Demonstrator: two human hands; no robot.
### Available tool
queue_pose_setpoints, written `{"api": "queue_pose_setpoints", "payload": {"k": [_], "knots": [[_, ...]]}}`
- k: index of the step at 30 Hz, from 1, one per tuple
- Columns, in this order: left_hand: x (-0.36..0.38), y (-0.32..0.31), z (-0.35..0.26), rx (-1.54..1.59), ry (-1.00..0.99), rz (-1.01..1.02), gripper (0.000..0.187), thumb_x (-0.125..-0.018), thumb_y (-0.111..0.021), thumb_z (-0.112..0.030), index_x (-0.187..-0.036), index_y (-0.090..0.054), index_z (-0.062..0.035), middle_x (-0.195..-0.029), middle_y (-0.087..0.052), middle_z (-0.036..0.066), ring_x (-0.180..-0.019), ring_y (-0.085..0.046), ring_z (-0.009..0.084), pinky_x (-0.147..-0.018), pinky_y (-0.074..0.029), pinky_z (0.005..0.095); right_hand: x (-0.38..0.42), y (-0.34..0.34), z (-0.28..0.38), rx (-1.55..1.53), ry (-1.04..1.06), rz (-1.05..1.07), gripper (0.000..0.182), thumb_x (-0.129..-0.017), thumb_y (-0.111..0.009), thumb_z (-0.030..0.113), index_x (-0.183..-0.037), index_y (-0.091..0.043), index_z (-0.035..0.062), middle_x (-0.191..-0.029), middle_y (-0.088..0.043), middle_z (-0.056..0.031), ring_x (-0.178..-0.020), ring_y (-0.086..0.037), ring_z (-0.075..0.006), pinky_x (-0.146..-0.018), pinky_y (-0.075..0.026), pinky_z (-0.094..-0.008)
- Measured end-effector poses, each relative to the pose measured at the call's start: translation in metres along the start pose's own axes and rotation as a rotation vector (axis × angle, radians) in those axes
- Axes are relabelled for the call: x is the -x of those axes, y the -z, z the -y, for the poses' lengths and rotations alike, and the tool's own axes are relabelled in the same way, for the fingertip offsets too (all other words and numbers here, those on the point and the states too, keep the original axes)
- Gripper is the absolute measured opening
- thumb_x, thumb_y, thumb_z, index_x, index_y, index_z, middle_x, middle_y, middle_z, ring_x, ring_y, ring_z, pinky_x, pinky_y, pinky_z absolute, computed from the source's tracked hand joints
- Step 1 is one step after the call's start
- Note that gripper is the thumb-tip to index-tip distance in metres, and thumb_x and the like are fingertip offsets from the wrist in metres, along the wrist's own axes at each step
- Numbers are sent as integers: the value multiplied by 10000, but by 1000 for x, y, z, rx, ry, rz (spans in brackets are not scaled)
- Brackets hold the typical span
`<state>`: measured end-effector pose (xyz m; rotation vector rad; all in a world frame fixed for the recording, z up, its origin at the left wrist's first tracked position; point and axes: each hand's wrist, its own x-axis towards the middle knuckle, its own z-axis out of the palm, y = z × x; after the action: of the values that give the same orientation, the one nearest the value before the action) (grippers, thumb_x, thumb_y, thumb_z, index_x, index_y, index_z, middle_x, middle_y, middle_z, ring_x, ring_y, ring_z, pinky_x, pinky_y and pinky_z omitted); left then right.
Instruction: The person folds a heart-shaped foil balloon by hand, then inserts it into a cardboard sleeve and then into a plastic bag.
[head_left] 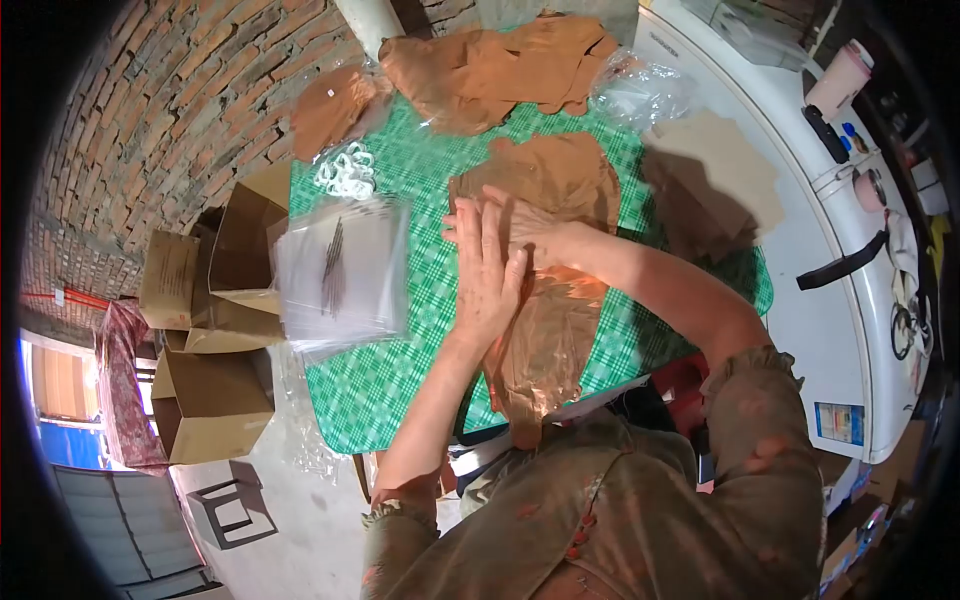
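A thin brown piece of cloth (572,185) lies lengthwise on the green checked tablecloth (425,300), its lower part shiny and reaching to the table's front edge by my body. My left hand (488,275) rests on the cloth's left side with fingers stretched out toward the back. From the right, my right hand (535,238) lies flat across the cloth, its fingers pointing left and partly hidden behind the left hand. The hands overlap at the cloth's left edge.
Left of the cloth are a stack of clear plastic bags (375,260) and a pile of white rings (345,170). More brown cloth (500,70) and crumpled clear plastic (645,92) lie at the back. Beige flat pieces (735,170) sit right. Cardboard boxes (215,400) stand left.
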<state>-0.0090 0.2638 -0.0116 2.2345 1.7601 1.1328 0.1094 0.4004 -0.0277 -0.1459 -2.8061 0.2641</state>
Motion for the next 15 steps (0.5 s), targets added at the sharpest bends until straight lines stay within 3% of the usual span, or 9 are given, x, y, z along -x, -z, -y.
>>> {"api": "queue_pose_setpoints", "payload": {"k": [3,6,9,12,15], "knots": [[4,-10,3,-89,-31,19,752,-1118,-475,-433,-1679,-218,-3,-1742,-146,283,-1617,-107,483,-1306,-147,565,-3,-4,1,79,-16,30,666,-1093,-421,520,-1671,-332,202,-1752,-258,-83,-1630,-179,-293,-1312,-127,-592],[5,-11,1,-176,-15,62,749,-1116,-475,-441,-1678,-232,-10,-1738,-172,276,-1610,-138,481,-1303,-151,577,2,-11,-8,62,-48,12,656,-1082,-467,493,-1653,-366,187,-1741,-281,-95,-1626,-196,-302,-1310,-125,-600],[6,-12,-2,-148,11,94,733,-1115,-455,-466,-1680,-260,-43,-1732,-219,255,-1606,-185,454,-1301,-153,583,5,-9,-35,305,-119,-98,661,-1057,-533,467,-1628,-400,161,-1734,-296,-101,-1621,-208,-304,-1310,-102,-613],[7,-16,0,-331,12,213,713,-1115,-426,-494,-1681,-289,-83,-1728,-264,224,-1603,-225,417,-1301,-157,575,10,51,-29,627,-365,100,668,-1054,-550,367,-1652,-342,156,-1730,-297,-92,-1607,-240,-304,-1296,-144,-616],[6,-17,-1,-375,3,219,661,-1106,-421,-515,-1643,-406,-128,-1717,-332,169,-1594,-264,402,-1302,-166,561,36,61,-65,875,-492,-87,628,-1022,-602,403,-1553,-475,92,-1572,-494,-135,-1479,-405,-315,-1222,-272,-586]]}}
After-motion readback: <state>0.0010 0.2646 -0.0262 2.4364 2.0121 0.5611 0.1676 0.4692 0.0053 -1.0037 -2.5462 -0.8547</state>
